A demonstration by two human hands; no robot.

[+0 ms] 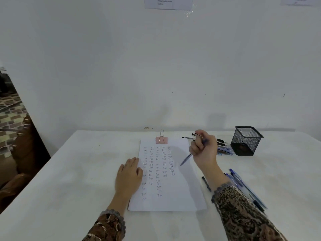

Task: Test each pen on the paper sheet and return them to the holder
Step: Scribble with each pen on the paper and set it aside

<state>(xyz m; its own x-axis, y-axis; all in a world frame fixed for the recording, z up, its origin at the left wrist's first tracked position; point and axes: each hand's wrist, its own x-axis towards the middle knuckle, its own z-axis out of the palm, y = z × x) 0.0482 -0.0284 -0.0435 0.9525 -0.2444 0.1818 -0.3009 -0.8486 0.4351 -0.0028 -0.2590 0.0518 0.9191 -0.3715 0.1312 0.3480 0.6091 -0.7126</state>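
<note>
A white paper sheet (175, 188) with several columns of handwritten "Test" marks lies on the table, held by a pink binder clip (161, 140) at its top. My left hand (129, 174) rests flat on the sheet's left edge. My right hand (203, 146) grips a blue pen (186, 159) whose tip points down-left, just above the sheet's right side. The black mesh pen holder (245, 140) stands at the right rear. A pile of pens (224, 148) lies between my right hand and the holder. More blue pens (243, 185) and a black pen (206, 183) lie by my right forearm.
The white table (69, 180) stands against a white wall (156, 66). Its left edge (31, 185) drops off beside dark wooden furniture (22, 148). Papers (168, 3) hang on the wall high above.
</note>
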